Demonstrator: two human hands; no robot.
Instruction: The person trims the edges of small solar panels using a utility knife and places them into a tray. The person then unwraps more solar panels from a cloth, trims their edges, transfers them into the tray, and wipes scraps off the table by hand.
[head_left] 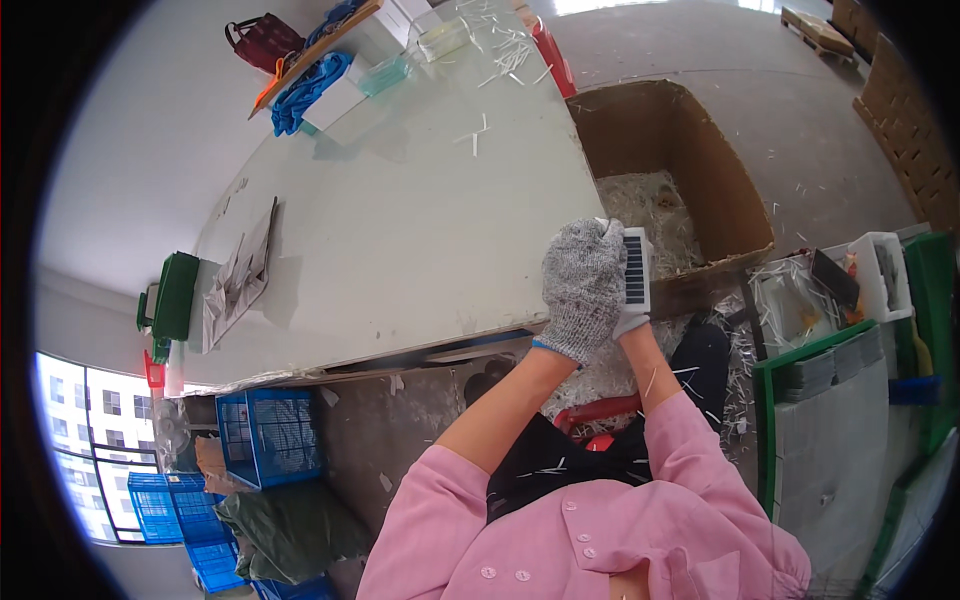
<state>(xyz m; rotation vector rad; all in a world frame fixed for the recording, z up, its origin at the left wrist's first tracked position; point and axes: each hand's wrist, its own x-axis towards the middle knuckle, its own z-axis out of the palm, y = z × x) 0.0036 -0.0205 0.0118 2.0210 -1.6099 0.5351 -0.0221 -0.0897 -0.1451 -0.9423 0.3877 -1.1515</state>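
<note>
My left hand (582, 285), in a speckled grey knit glove with a blue cuff edge, is closed at the table's right edge, against a white rectangular piece (645, 270) with a row of dark slots. Most of my right hand (629, 323) is hidden behind the left hand and the piece; only a pale gloved part near the wrist shows. It grips the piece from below, though its fingers are out of sight. Just beyond both hands stands a large open cardboard box (725, 190) with a heap of thin white strips (650, 205) inside.
The pale table (400, 230) bears scattered strips (510, 50), a folded paper sheet (243, 280) and a blue cloth bundle (308, 92). Blue crates (268, 435) stand at lower left. To the right are a white tub (880, 275) and grey panels in a green frame (830, 430).
</note>
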